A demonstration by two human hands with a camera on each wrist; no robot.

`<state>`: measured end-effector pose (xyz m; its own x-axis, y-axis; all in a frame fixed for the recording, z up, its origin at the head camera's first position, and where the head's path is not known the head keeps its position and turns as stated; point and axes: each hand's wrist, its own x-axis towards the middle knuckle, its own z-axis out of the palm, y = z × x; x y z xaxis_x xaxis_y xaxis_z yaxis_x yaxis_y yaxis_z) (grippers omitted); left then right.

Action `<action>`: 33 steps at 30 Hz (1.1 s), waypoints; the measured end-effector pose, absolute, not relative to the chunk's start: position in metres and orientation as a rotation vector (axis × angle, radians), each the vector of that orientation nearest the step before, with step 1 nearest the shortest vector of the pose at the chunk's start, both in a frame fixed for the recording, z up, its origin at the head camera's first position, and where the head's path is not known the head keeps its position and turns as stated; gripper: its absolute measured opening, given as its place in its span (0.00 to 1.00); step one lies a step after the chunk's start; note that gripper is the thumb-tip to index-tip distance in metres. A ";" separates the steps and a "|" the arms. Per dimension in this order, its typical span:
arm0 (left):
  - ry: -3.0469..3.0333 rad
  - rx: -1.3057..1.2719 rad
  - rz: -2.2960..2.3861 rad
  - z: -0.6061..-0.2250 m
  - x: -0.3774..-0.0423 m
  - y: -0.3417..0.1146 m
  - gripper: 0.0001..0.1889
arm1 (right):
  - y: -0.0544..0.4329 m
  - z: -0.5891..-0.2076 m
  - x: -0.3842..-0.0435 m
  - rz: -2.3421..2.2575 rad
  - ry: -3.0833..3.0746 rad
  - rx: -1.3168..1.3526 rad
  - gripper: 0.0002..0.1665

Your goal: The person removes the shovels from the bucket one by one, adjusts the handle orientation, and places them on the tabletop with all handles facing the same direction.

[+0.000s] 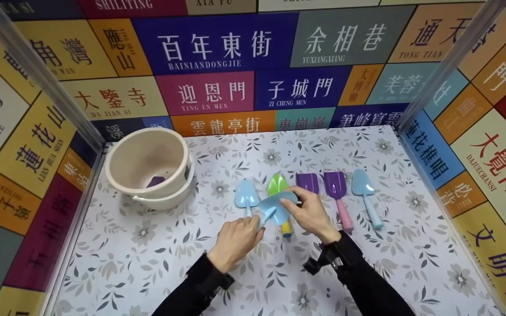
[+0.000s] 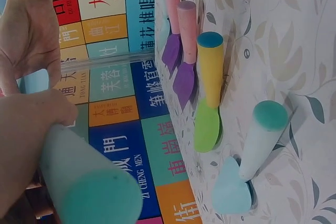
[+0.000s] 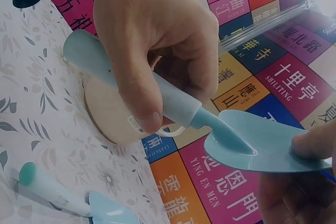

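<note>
A light blue toy shovel (image 1: 276, 206) is held above the table between both hands. My left hand (image 1: 236, 240) grips its handle, seen close up in the right wrist view as a pale handle (image 3: 126, 80) with fingers wrapped round it. My right hand (image 1: 311, 214) pinches the blade near its tip, thumb on top and fingers beneath. Below lie a second light blue shovel (image 1: 246, 195) and a green shovel with a yellow handle (image 1: 286, 230). Right of these are a purple shovel (image 1: 308, 181), partly hidden by the right hand, another purple shovel with a pink handle (image 1: 341, 202), and a light blue shovel (image 1: 366, 188).
A cream bucket (image 1: 147, 162) with a handle stands at the back left, a purple piece (image 1: 155, 181) inside it. The table (image 1: 139, 263) has a leaf-patterned cover. Sign-printed panels (image 1: 218, 48) close off the back and both sides, with clear corner posts.
</note>
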<state>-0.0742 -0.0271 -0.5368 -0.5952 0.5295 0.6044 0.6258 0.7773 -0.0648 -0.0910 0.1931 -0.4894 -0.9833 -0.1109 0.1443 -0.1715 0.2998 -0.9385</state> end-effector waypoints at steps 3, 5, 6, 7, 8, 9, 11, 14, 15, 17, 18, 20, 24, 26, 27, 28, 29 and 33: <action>-2.386 -0.865 -0.245 -0.537 -0.074 -0.031 0.17 | 0.199 -0.488 -0.089 1.718 -2.534 0.369 0.13; -2.417 -0.853 -0.268 -0.538 -0.074 -0.035 0.16 | 0.206 -0.488 -0.088 1.618 -2.555 0.462 0.14; -2.432 -0.840 -0.281 -0.538 -0.074 -0.038 0.17 | 0.209 -0.488 -0.087 1.562 -2.558 0.508 0.14; -2.446 -0.824 -0.296 -0.539 -0.075 -0.040 0.17 | 0.214 -0.488 -0.085 1.496 -2.554 0.551 0.14; -2.456 -0.804 -0.309 -0.540 -0.075 -0.043 0.17 | 0.218 -0.490 -0.084 1.426 -2.544 0.593 0.15; -2.467 -0.782 -0.327 -0.540 -0.075 -0.045 0.17 | 0.223 -0.492 -0.083 1.347 -2.530 0.634 0.15; -2.484 -0.739 -0.356 -0.542 -0.077 -0.051 0.17 | 0.233 -0.496 -0.080 1.165 -2.497 0.702 0.17; -2.516 -0.673 -0.421 -0.543 -0.078 -0.058 0.16 | 0.247 -0.503 -0.076 0.860 -2.448 0.765 0.21; -2.530 -0.652 -0.443 -0.543 -0.078 -0.061 0.16 | 0.251 -0.504 -0.074 0.769 -2.439 0.776 0.21; -2.563 -0.612 -0.492 -0.544 -0.080 -0.066 0.15 | 0.260 -0.508 -0.070 0.632 -2.434 0.784 0.23; -2.583 -0.592 -0.521 -0.545 -0.080 -0.068 0.15 | 0.265 -0.510 -0.068 0.574 -2.439 0.780 0.24; -2.622 -0.558 -0.572 -0.546 -0.081 -0.073 0.14 | 0.274 -0.515 -0.064 0.488 -2.448 0.763 0.25; -2.702 -0.487 -0.679 -0.549 -0.083 -0.081 0.12 | 0.294 -0.526 -0.057 0.389 -2.455 0.729 0.24; -2.730 -0.444 -0.724 -0.552 -0.084 -0.085 0.12 | 0.303 -0.531 -0.053 0.363 -2.455 0.712 0.24; -2.742 -0.424 -0.750 -0.553 -0.084 -0.086 0.12 | 0.308 -0.534 -0.051 0.355 -2.454 0.702 0.23; -2.754 -0.405 -0.772 -0.555 -0.085 -0.088 0.12 | 0.312 -0.536 -0.049 0.347 -2.454 0.689 0.22; -2.765 -0.388 -0.793 -0.556 -0.086 -0.089 0.12 | 0.316 -0.539 -0.047 0.343 -2.456 0.676 0.22; -2.805 -0.323 -0.880 -0.563 -0.090 -0.093 0.11 | 0.328 -0.547 -0.039 0.334 -2.480 0.624 0.23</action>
<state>-0.0899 -0.0928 -0.5635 -0.9594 0.1513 0.2380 0.2601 0.8009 0.5393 -0.0393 0.3277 -0.5471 -0.7380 -0.3605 0.5704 -0.4984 0.8611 -0.1006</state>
